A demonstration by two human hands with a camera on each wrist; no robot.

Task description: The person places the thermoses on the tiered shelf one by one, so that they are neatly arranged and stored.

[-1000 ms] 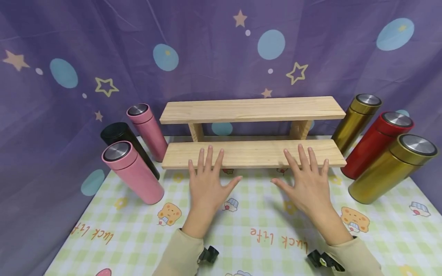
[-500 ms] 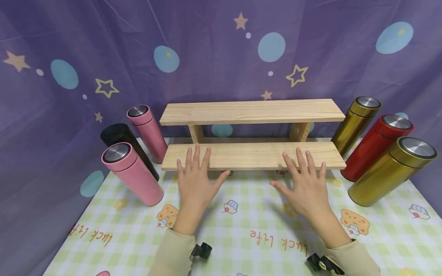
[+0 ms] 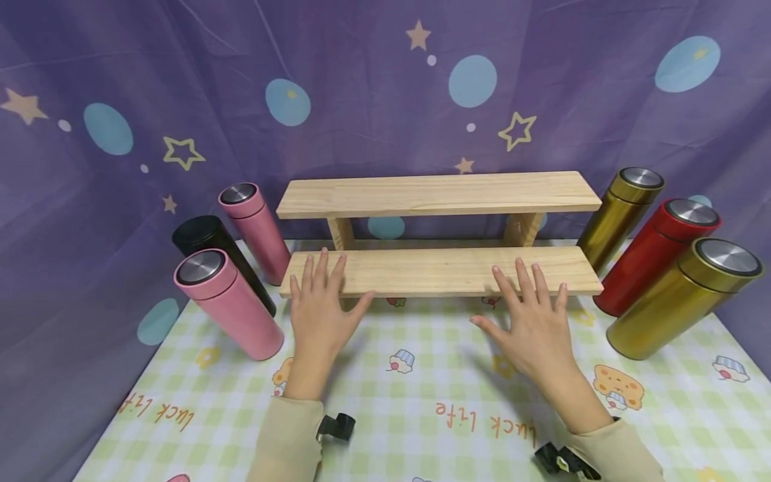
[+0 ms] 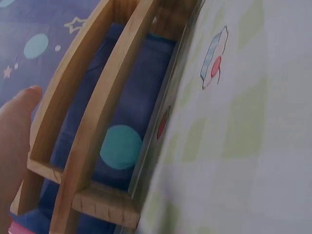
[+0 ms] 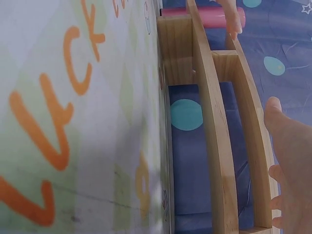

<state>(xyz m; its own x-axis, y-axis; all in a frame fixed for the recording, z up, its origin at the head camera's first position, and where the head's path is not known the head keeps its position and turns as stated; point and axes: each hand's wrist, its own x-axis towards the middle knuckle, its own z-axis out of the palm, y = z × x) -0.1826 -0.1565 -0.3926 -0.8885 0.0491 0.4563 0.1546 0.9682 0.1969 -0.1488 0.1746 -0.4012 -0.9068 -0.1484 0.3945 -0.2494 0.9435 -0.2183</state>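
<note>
A two-tier wooden shelf (image 3: 440,194) stands at the back of the table, its lower board (image 3: 421,273) nearer to me. My left hand (image 3: 319,314) is spread flat, fingertips overlapping the left part of that board in the head view. Spread likewise, my right hand (image 3: 536,328) overlaps the board's right part. Neither hand holds anything. In the left wrist view only the thumb side of the left hand (image 4: 12,141) shows, beside the shelf frame (image 4: 92,122). The right wrist view has the right hand (image 5: 295,156) along the upper board's edge.
Left of the shelf stand a black thermos (image 3: 201,231) and two pink ones, a front one (image 3: 235,308) and a rear one (image 3: 255,227). On the right are a red thermos (image 3: 656,254), a front gold thermos (image 3: 674,308) and a rear gold one (image 3: 617,214). A purple curtain (image 3: 373,40) hangs behind.
My left hand has slid leftward along the front of the lower board, still spread. The right hand stays almost where it was. Shelf and thermoses stand as before.
</note>
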